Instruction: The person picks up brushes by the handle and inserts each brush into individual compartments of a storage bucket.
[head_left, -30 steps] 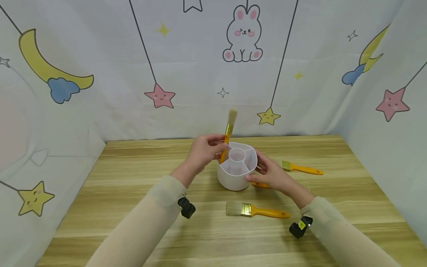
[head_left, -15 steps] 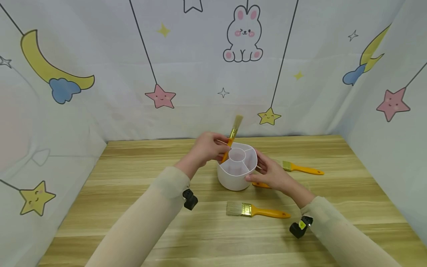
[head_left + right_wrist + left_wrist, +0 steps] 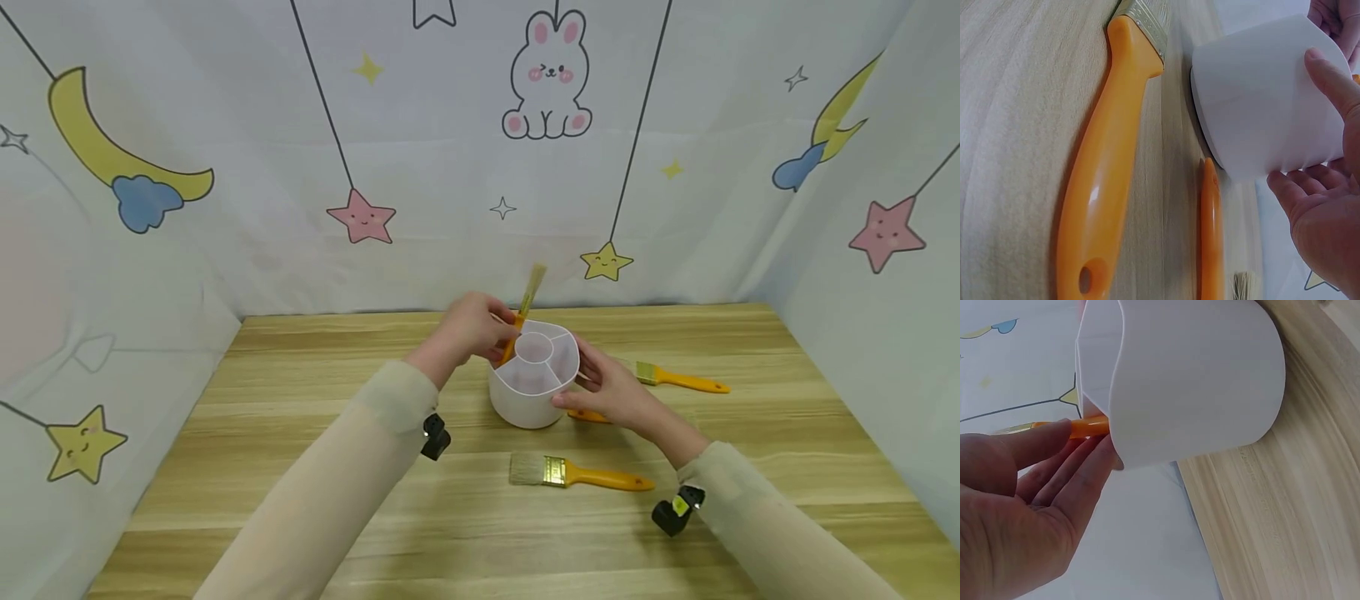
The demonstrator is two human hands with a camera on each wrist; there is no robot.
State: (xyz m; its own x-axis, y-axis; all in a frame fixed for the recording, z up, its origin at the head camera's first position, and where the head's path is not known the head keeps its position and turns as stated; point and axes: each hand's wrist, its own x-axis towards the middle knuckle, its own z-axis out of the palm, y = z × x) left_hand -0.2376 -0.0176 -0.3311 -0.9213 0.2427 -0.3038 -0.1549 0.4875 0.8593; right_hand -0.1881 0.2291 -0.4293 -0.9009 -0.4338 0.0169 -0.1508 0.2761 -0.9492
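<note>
- The orange-handled flat paintbrush (image 3: 525, 307) is leaning, bristles up, in the far-left compartment of the white plastic divided cup (image 3: 534, 385) mid-counter.
- The left hand (image 3: 470, 332) is pinching its handle; the right hand (image 3: 609, 392) is bracing the cup, fingers relaxed.
- Released leaning, the brush could tip the light cup.

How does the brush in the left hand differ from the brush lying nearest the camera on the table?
The held brush stands tilted, bristles up, its handle down in a side compartment of the white divided holder; the near brush lies flat on the wooden table, bristles pointing left. The held brush is pinched by the left hand; no hand touches the near brush. Both have orange handles, brass-coloured ferrules and pale bristles.
</note>
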